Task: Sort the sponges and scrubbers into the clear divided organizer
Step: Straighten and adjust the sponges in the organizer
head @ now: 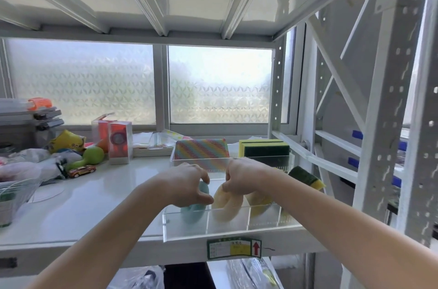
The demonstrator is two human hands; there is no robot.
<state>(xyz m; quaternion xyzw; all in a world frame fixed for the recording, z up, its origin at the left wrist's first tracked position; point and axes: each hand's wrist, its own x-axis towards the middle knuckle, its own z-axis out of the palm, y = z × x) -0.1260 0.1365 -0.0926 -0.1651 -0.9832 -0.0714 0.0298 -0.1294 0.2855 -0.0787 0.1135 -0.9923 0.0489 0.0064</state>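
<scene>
Placing step: left hand [187,182] fingers pinch a teal sponge [193,211], right hand [246,177] fingers a cream sponge [226,204], inside the clear organizer [227,229]'s front compartments; next, release both.

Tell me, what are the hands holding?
Left hand pinches the teal sponge by its top; right hand pinches the cream sponge by its top.

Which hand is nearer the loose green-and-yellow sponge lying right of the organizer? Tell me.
Right. The right hand is over the organizer's middle front compartment, pinching a cream scrubber, left of the sponge. The left hand is farther left, on the teal scrubber.
</scene>
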